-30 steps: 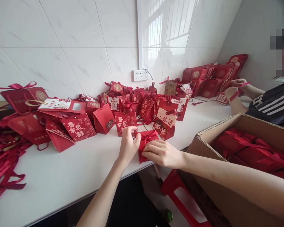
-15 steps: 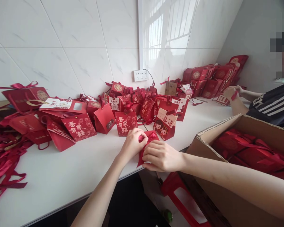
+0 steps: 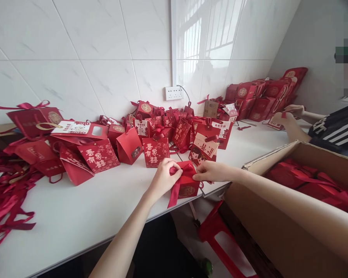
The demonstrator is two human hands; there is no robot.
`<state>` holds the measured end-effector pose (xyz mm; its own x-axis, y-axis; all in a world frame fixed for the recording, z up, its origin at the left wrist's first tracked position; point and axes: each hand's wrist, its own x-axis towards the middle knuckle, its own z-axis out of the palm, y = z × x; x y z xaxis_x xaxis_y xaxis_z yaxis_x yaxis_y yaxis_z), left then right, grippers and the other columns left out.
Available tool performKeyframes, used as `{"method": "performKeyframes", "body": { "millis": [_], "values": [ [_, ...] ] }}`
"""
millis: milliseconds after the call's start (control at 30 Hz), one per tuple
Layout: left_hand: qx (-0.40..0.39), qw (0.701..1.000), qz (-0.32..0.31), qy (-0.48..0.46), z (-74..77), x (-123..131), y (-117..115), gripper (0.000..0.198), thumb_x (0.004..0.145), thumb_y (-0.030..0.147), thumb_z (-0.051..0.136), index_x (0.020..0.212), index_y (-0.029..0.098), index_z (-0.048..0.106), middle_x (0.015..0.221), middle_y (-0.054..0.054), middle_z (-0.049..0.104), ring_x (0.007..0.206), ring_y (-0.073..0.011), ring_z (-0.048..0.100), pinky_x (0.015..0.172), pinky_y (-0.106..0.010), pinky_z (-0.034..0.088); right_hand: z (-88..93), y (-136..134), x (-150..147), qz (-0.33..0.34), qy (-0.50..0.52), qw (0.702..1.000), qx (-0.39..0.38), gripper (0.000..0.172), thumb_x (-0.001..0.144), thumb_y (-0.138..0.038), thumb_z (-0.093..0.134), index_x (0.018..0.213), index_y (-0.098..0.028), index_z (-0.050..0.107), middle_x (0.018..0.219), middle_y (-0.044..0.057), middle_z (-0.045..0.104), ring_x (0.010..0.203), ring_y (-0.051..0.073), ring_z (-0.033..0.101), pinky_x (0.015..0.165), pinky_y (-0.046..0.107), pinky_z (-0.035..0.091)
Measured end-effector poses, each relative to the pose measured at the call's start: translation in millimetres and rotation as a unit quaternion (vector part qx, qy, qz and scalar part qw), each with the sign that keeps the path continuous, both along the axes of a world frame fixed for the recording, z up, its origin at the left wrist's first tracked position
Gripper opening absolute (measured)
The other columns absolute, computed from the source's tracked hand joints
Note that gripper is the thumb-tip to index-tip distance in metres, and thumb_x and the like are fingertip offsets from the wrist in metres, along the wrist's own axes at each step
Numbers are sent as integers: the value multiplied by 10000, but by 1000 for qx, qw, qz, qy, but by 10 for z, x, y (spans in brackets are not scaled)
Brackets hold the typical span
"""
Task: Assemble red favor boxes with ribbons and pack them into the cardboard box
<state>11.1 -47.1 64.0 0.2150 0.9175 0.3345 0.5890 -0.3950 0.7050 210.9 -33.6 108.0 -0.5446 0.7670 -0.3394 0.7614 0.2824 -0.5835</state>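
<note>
A small red gift box (image 3: 188, 188) stands at the front edge of the white counter (image 3: 84, 216), with a dark red ribbon (image 3: 186, 169) across its top and a tail hanging down its left side. My left hand (image 3: 164, 178) pinches the ribbon at the box's left top. My right hand (image 3: 213, 171) pinches the ribbon from the right. Both hands are closed on the ribbon, pulling apart.
Many red gift bags and boxes (image 3: 150, 131) crowd the counter against the tiled wall. Loose ribbons (image 3: 5, 200) lie at the left. An open cardboard box (image 3: 292, 216) of red packages stands at my right. Another person's hands (image 3: 290, 116) work at the far right. A red stool (image 3: 220, 239) stands below.
My right hand has lifted off the box and moved right, pulling the ribbon. The box now stands upright, with its front face showing.
</note>
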Motion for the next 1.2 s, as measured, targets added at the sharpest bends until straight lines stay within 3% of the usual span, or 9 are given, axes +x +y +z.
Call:
{"method": "performKeyframes", "body": {
  "millis": [133,200,267,367,533,833,1033,1100,1200],
  "values": [
    [1,1000,-7,-4,3,9,4,71,780,216,542,716,193,561,1004,-46,541,1025,-201,517,950,-370,378,93,38,64,42,4,997,-58,440,731,-566,546,535,-176,486,490,-18,486,451,95,434,453,228,327],
    [16,1000,9,-15,-13,9,3,55,769,234,561,808,195,561,1004,-52,541,1019,-203,514,931,-367,393,111,89,71,3,1,1000,-19,484,732,-620,525,537,-177,504,495,6,517,461,112,463,459,239,343],
    [47,996,66,-39,-32,1,-2,190,765,287,575,926,194,536,1017,-65,536,1010,-210,512,905,-370,410,86,154,41,-74,16,995,69,492,767,-628,480,564,-180,499,525,21,541,489,125,488,466,243,347],
    [44,986,147,-62,-48,-22,-14,228,788,376,535,909,184,510,962,-71,556,948,-215,532,864,-378,425,-28,230,-60,-135,78,980,124,433,811,-579,448,629,-186,472,551,-1,521,487,113,487,453,230,335],
    [-50,989,134,-41,-54,-29,-52,198,799,367,497,704,197,460,778,-25,572,768,-185,564,727,-321,447,-224,229,-188,-120,152,976,95,328,739,-459,590,617,-171,493,579,-29,512,505,84,456,465,210,338],
    [-38,984,158,-69,-122,19,-122,214,841,381,420,716,208,441,745,-22,570,708,-177,557,658,-296,449,-218,182,-119,-182,207,961,29,251,699,-306,653,558,-160,506,521,-34,529,475,70,473,455,195,382],
    [-19,981,177,-75,-144,13,-133,162,834,342,416,737,214,441,746,-28,560,710,-185,549,672,-303,435,-207,236,-39,-155,204,967,3,247,700,-288,661,569,-164,493,501,-30,524,474,80,487,467,206,420],
    [-18,982,174,-75,-147,20,-134,182,833,352,416,711,217,429,711,-14,543,673,-175,531,649,-296,429,-191,227,-32,-147,173,973,44,216,734,-301,633,621,-169,505,534,-25,539,489,91,505,486,221,441],
    [-17,985,155,-76,-146,36,-138,190,825,357,433,697,216,431,706,-1,535,656,-159,518,648,-282,428,-167,187,-66,-134,146,956,216,166,779,-335,596,797,-173,565,742,19,604,658,136,577,618,274,491]
  ]
}}
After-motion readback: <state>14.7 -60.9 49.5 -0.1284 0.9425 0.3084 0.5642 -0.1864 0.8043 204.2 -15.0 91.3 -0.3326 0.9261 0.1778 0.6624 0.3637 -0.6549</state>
